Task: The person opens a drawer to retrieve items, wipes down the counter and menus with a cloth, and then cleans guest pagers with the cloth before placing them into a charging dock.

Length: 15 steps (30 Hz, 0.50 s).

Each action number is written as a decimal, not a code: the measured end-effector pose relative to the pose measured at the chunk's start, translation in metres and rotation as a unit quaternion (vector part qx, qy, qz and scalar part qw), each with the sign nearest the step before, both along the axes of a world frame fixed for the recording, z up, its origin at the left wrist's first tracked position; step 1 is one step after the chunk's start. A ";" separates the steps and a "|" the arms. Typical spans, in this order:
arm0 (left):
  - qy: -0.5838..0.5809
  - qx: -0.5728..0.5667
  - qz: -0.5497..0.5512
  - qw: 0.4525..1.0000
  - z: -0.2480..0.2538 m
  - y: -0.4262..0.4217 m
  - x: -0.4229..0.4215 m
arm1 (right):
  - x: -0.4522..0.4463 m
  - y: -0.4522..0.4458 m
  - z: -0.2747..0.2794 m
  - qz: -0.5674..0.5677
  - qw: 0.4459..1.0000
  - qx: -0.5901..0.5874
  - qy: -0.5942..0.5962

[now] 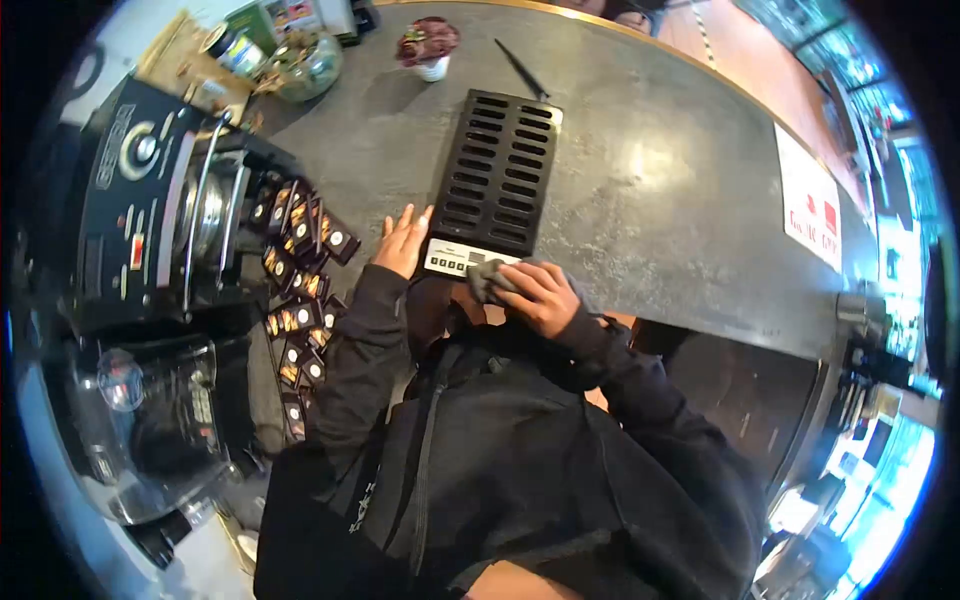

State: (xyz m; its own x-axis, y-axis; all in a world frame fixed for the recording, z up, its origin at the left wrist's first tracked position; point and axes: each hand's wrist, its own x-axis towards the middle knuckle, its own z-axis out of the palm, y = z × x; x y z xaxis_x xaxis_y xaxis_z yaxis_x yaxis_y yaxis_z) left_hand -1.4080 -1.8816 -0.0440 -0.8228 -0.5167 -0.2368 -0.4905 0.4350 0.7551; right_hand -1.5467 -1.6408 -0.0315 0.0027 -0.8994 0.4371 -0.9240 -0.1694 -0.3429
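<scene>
A long black slotted tray (498, 165) with two columns of oval openings lies on the dark counter in front of me. Its near end carries a pale panel with several small square buttons (447, 257). My right hand (543, 297) grips a bunched dark grey cloth (487, 280) against the right part of that panel, hiding some of it. At the tray's near left corner, my left hand (402, 243) rests with its fingers stretched out, touching or very near the tray's side; I cannot tell which.
Many small dark packets (300, 235) lie piled to the left, beside a black machine (135, 190) with a dial. Behind the tray are a black stick-like tool (522, 70) and a potted plant (430, 48). A printed sheet (808, 197) lies on the counter's right.
</scene>
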 end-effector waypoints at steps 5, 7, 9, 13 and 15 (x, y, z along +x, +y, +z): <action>0.161 -0.012 0.094 0.982 -0.008 0.015 0.010 | -0.011 0.016 0.010 -0.031 0.996 0.005 -0.088; 0.160 -0.053 0.127 0.977 0.003 0.024 0.020 | -0.026 0.020 0.012 -0.092 0.992 -0.017 -0.089; 0.190 -0.066 0.172 0.964 0.008 0.036 0.029 | -0.042 0.025 0.013 -0.179 0.981 -0.014 -0.070; 0.228 -0.088 0.225 0.943 0.020 0.057 0.042 | -0.056 0.012 0.011 -0.285 0.957 0.009 -0.054; 0.226 -0.097 0.238 0.940 0.025 0.062 0.049 | -0.059 0.004 0.004 -0.291 0.955 0.015 -0.056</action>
